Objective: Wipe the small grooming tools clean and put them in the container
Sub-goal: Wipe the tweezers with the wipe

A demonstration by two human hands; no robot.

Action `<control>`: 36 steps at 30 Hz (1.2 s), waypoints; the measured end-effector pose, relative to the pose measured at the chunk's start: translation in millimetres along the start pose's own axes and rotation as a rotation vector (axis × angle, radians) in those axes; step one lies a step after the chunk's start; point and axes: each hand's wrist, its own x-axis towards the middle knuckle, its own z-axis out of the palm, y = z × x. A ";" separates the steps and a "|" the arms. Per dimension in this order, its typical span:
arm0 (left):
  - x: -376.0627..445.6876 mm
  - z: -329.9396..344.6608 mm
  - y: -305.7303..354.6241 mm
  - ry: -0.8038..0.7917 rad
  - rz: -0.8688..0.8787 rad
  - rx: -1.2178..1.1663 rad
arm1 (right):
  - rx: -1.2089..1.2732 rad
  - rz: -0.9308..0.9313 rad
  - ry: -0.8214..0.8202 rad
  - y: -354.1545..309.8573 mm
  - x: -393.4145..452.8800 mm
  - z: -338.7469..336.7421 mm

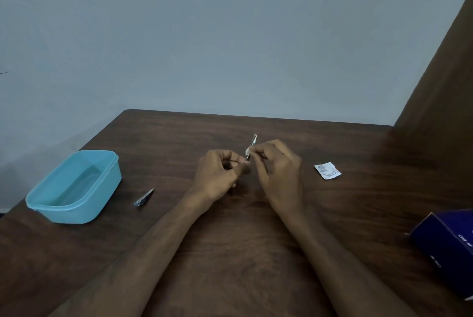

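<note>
Grip tool (251, 144) base firmly in left hand (221, 176), pinch wipe (247, 151) around shaft with right hand (277, 170), stroke toward 12 o'clock tip, away from fingers.

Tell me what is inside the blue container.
Nothing shows inside the blue container: only its bare floor and walls. The near wall hides a strip of floor. The nail clipper lies outside.

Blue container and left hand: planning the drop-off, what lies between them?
In the head view, only a nail clipper lies between container and left hand.
</note>
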 end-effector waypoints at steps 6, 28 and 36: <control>1.0 -0.2 -2.4 0.009 0.008 0.010 | -0.097 0.155 -0.028 21.0 1.2 2.4; 2.9 2.6 -8.2 0.007 0.081 0.067 | -0.062 0.263 0.080 21.2 5.5 -2.9; 3.7 2.2 -8.6 -0.021 0.113 0.129 | -0.039 0.210 0.079 19.9 4.6 2.1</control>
